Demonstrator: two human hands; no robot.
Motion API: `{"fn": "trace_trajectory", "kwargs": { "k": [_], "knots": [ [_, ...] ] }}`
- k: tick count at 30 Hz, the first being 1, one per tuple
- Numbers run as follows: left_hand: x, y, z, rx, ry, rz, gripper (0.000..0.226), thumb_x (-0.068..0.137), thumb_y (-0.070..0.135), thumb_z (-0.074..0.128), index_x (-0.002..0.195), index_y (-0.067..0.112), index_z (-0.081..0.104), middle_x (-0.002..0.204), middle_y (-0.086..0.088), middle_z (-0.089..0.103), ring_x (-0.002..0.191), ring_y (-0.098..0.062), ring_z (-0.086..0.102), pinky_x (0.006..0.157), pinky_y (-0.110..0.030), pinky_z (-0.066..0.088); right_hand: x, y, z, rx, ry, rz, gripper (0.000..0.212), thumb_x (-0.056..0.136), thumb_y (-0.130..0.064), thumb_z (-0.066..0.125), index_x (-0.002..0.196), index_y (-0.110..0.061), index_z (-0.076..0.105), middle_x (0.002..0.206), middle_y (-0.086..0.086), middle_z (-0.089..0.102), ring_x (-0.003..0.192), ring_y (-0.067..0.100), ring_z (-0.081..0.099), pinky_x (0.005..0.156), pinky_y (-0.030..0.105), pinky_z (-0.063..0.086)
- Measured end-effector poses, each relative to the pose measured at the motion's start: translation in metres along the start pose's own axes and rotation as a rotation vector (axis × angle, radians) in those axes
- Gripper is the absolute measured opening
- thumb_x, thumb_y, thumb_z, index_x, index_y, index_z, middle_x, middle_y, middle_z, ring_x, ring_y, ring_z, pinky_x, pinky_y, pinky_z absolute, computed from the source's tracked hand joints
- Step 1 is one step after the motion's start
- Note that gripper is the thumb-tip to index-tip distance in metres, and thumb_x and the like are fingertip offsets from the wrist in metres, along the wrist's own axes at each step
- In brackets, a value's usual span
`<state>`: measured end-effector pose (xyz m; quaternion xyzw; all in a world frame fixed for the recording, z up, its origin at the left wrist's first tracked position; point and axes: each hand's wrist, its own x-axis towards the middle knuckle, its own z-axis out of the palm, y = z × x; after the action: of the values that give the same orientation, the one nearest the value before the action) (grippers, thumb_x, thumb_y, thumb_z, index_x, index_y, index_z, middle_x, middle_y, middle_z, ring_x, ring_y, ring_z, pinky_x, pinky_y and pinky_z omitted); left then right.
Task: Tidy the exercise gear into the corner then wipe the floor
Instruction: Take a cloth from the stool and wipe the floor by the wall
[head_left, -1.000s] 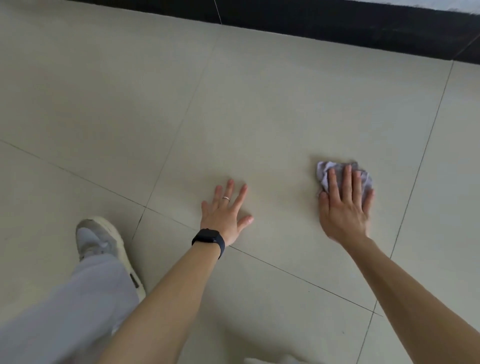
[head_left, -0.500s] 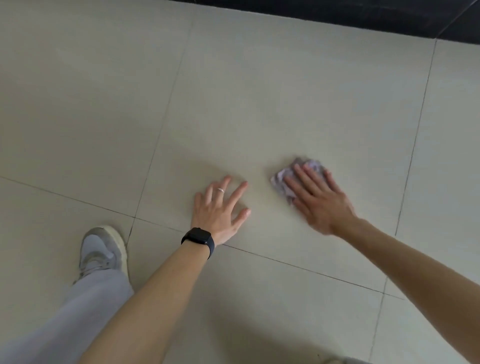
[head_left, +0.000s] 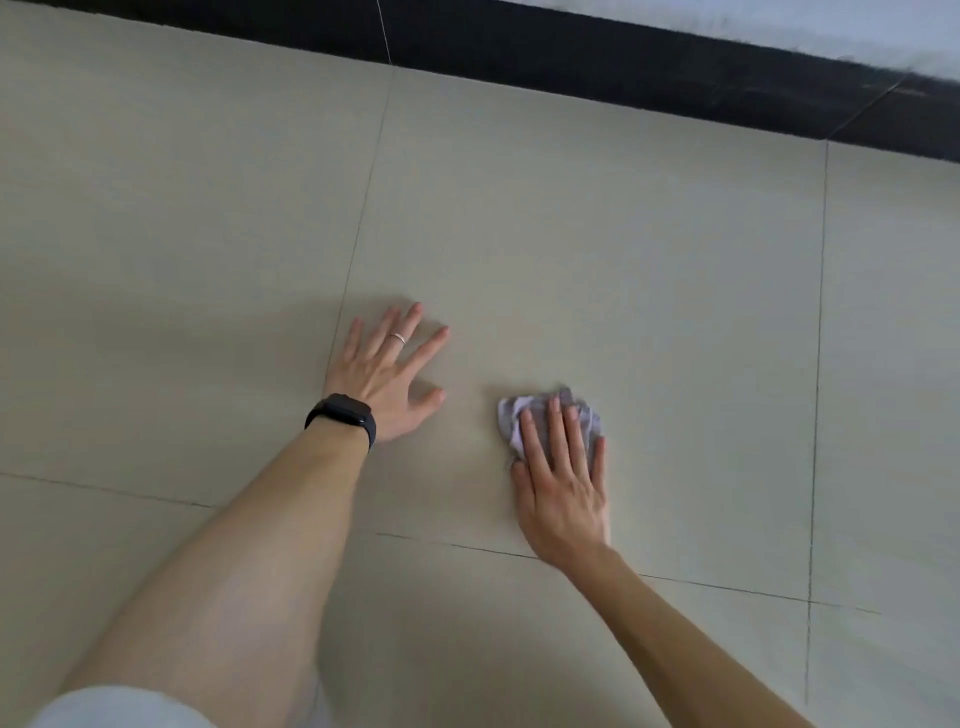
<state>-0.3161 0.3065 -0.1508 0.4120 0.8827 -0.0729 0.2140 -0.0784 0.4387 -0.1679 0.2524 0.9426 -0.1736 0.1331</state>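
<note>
Swung back from its earlier leftward slant, the right hand (head_left: 563, 493) is laid flat, fingers straight and pointed ahead. The crumpled grey cloth (head_left: 514, 418) is pressed to the tiled floor (head_left: 623, 260) under those fingers, near but apart from the left hand (head_left: 387, 376), which is spread palm-down.

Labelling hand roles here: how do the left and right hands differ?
The left hand rests directly on the floor, fingers spread; the right hand presses a crumpled cloth, fingers close together. The left hand wears a ring and black wristband; the right hand wears neither. Both lie flat, palms down.
</note>
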Motion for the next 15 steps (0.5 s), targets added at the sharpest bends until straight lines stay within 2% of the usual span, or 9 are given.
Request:
{"fn": "trace_trajectory", "kwargs": {
  "k": [4,6,7,9,11,13,15],
  "knots": [
    [0.042,-0.012,-0.021,0.028,0.008,0.098,0.072,0.094,0.067,0.028,0.153,0.047,-0.009,0.165,0.003,-0.017,0.152,-0.022,-0.011,0.121,-0.051,-0.005,-0.051,-0.005,0.023,-0.041,-0.002,-0.249,0.056,0.104,-0.04,0.035,0.157,-0.029,0.022,0.166,0.001,0.016,0.153,0.02,0.012,0.118,0.053,0.023],
    [0.069,-0.006,-0.029,0.058,0.009,0.168,0.072,0.094,0.068,0.026,0.153,0.046,-0.01,0.164,0.003,-0.018,0.152,-0.023,-0.011,0.122,-0.051,-0.005,-0.033,0.013,0.015,-0.066,0.026,-0.224,0.055,0.104,-0.043,0.033,0.157,-0.031,0.022,0.165,-0.002,0.016,0.152,0.017,0.015,0.119,0.05,0.023],
    [0.081,-0.002,-0.031,0.065,0.005,0.203,0.073,0.093,0.069,0.024,0.153,0.045,-0.01,0.164,0.002,-0.018,0.152,-0.024,-0.012,0.122,-0.051,-0.005,-0.022,0.023,0.009,-0.06,0.089,-0.096,0.055,0.104,-0.046,0.029,0.157,-0.033,0.019,0.166,-0.003,0.013,0.153,0.016,0.012,0.121,0.048,0.018],
    [0.097,0.002,-0.029,0.048,0.012,0.232,0.077,0.089,0.073,0.018,0.154,0.043,-0.01,0.164,0.0,-0.02,0.151,-0.026,-0.016,0.122,-0.052,-0.004,-0.001,0.047,-0.006,0.078,0.163,0.357,0.056,0.104,-0.05,0.017,0.157,-0.038,0.005,0.166,-0.007,-0.004,0.153,0.012,-0.006,0.124,0.044,-0.001],
    [0.106,0.0,-0.024,0.029,0.038,0.269,0.08,0.085,0.075,0.014,0.155,0.042,-0.007,0.164,0.0,-0.021,0.151,-0.027,-0.017,0.121,-0.053,-0.003,0.017,0.059,-0.017,0.272,0.198,0.761,0.057,0.104,-0.048,0.012,0.157,-0.037,-0.006,0.164,-0.008,-0.018,0.149,0.009,-0.022,0.123,0.045,-0.01],
    [0.108,-0.005,-0.017,0.008,0.077,0.305,0.079,0.087,0.074,0.019,0.156,0.042,-0.003,0.164,0.0,-0.018,0.151,-0.027,-0.015,0.12,-0.054,-0.001,0.028,0.037,-0.017,0.356,0.256,0.912,0.057,0.105,-0.045,0.015,0.157,-0.036,-0.007,0.164,-0.006,-0.019,0.149,0.01,-0.024,0.122,0.048,-0.009],
    [0.109,-0.007,-0.014,-0.007,0.127,0.32,0.078,0.089,0.072,0.024,0.156,0.041,0.001,0.165,-0.001,-0.013,0.152,-0.027,-0.011,0.12,-0.055,0.002,0.028,-0.016,0.001,0.346,0.263,0.886,0.058,0.105,-0.043,0.019,0.157,-0.036,-0.006,0.165,-0.005,-0.018,0.15,0.012,-0.022,0.122,0.051,-0.007]
  ]
}}
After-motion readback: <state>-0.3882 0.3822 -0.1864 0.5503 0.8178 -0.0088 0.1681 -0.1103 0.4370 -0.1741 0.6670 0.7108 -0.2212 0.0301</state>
